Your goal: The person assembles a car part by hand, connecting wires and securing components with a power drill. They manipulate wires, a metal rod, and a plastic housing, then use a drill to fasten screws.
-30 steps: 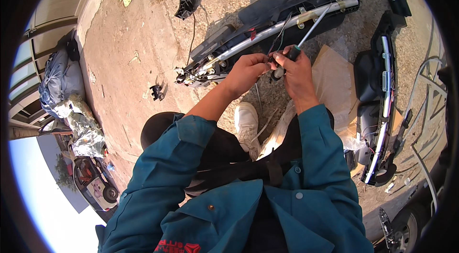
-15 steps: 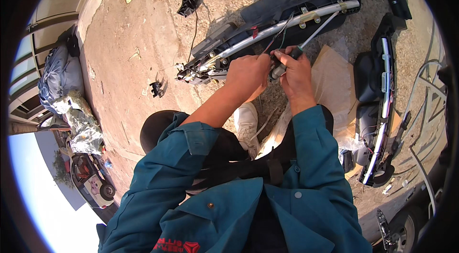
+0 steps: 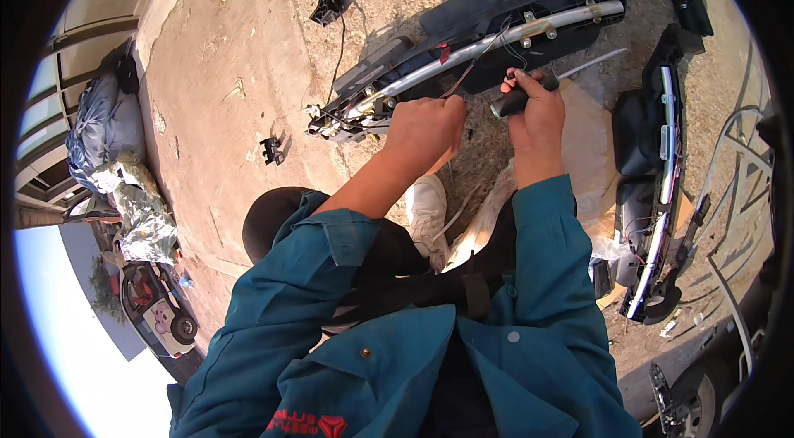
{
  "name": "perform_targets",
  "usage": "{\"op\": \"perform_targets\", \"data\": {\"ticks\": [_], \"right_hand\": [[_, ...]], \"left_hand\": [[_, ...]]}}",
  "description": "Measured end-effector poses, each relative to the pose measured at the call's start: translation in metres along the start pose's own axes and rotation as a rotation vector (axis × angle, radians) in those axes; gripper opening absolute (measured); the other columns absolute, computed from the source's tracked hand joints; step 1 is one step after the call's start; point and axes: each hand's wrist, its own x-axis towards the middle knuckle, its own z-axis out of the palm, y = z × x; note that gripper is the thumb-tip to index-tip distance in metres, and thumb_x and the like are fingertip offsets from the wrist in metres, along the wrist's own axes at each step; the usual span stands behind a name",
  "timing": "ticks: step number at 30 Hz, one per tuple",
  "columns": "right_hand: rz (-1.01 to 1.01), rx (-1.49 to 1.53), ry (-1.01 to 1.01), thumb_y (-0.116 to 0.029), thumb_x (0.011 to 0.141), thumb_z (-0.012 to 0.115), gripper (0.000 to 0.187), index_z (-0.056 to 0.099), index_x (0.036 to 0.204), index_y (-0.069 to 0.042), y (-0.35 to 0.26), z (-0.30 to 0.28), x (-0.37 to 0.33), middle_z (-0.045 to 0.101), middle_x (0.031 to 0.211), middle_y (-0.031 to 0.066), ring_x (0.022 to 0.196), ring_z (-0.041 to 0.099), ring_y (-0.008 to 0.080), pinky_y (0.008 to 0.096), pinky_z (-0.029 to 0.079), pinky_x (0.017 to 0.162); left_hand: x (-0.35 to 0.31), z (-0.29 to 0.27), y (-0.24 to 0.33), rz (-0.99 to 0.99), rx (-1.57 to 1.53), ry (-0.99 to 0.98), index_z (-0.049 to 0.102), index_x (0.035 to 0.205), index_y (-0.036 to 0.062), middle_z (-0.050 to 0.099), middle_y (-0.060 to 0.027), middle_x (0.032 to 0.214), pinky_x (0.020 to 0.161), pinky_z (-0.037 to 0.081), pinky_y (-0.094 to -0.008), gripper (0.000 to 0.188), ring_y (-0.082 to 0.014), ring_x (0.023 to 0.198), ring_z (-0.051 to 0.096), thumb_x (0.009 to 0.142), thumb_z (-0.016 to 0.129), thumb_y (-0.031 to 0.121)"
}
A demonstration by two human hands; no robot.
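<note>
A screwdriver with a dark handle and a bright shaft is held in my right hand; its shaft points up and to the right. A small dark bit shows at that hand's fingertips, too small to name. My left hand is closed around thin wires, its fingertips mostly hidden. These wires run up to a long black plastic vehicle part lying on the ground ahead. Along that part goes a silvery metal bar with metal brackets. My left hand is beside the part's near edge.
A second black part with a silvery bar lies at the right, near a metal frame. Flat cardboard is under my right hand. A small black piece lies left. Bags stand against the wall.
My right hand has moved right, away from my left, and the screwdriver's shaft has swung down off the metal bar. My left hand has stayed nearly in place.
</note>
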Motion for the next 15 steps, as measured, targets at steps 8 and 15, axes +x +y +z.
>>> {"op": "perform_targets", "data": {"ticks": [8,15], "right_hand": [[0.178,-0.268,-0.165,-0.004,0.099,0.072,0.016,0.063,0.112,-0.007,-0.054,-0.024,-0.009,0.074,0.106,0.0149,0.091,0.071,0.0255,0.0390,0.061,0.079],[0.203,-0.278,-0.122,-0.006,0.103,0.070,0.014,0.064,0.114,-0.005,-0.024,-0.057,-0.014,0.075,0.108,0.0143,0.086,0.069,0.0225,0.0379,0.060,0.077]], "left_hand": [[0.006,-0.018,-0.004,0.135,-0.073,-0.432,0.075,0.112,0.0097,0.074,-0.0145,0.101,0.079,0.060,-0.0541,0.028,-0.0426,0.091,0.075,0.098,0.077,0.034],[0.055,-0.019,-0.010,-0.186,-0.142,0.212,0.077,0.103,0.0085,0.077,-0.0112,0.098,0.081,0.061,-0.0518,0.021,-0.0373,0.096,0.074,0.093,0.079,0.028]]}}
